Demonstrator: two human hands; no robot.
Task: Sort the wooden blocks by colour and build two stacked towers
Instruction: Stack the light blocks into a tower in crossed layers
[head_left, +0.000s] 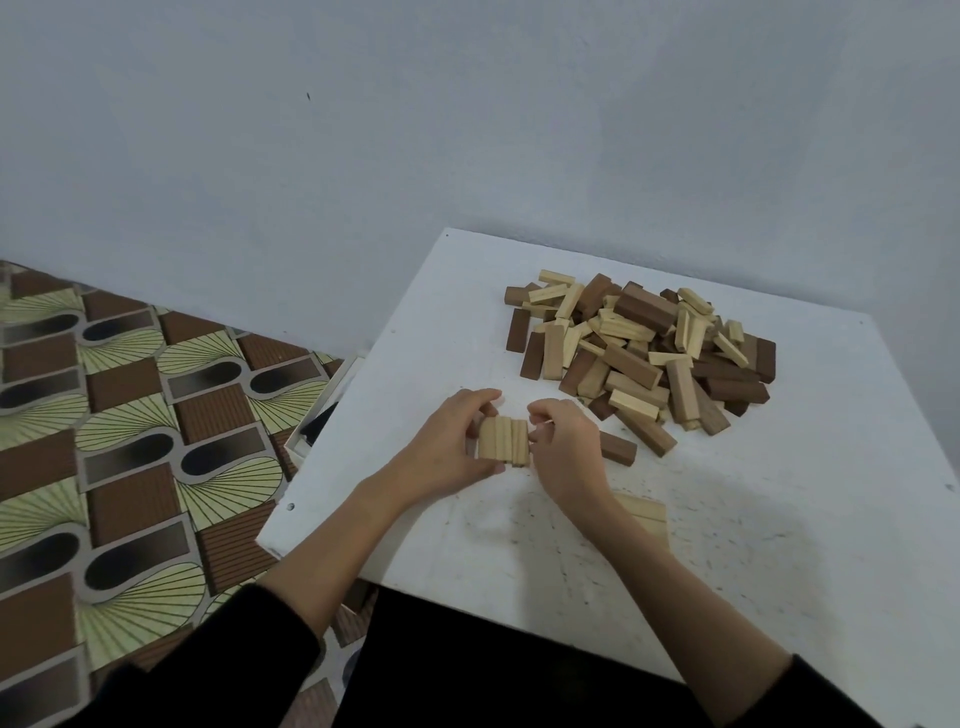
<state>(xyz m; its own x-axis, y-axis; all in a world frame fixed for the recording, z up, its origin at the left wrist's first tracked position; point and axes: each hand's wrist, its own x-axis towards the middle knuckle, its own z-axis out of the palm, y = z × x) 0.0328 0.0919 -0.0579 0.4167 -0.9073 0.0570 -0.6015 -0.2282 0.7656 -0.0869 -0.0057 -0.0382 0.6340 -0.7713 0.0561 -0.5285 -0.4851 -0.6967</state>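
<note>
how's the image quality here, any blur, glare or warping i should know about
Head view: dim, flat light with no glare; soft shadows lie under the left hand and right hand; wide-angle warping bows the white table edges; the pile of blocks reads slightly soft, block outlines still clear.

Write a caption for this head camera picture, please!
Both hands squeeze pale blocks together beside the mixed pile.

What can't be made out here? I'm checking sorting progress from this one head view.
- Layers under the pale block set: hidden by the left hand and right hand.
- Second pale group: partly behind the right forearm.
- Mixed pile: block count, buried pieces.
- Dark item: cut off by the table edge.
</note>
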